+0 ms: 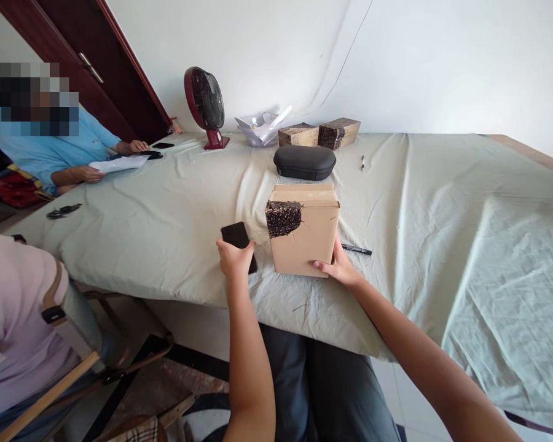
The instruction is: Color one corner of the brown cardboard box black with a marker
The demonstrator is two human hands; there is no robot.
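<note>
My left hand (236, 255) is closed around a black smartphone (235, 234), fingers along one side and thumb along the other, low over the table. With my right hand (338, 267) I grip the lower right corner of a brown cardboard box (304, 236), thumb on its front face. The box stands on the cloth with a patch of dense black marks at its upper left corner. A black marker pen (357, 249) lies just right of the box, partly hidden behind it. Behind the box rests a black zip case (305, 162).
A pale green cloth (428, 245) covers the table. Toward the wall stand a red fan (206, 101), a clear plastic basket (259, 130) and two small cardboard boxes (338, 132). A person (92, 141) holding paper sits at the far left; another person (21, 319) is nearer.
</note>
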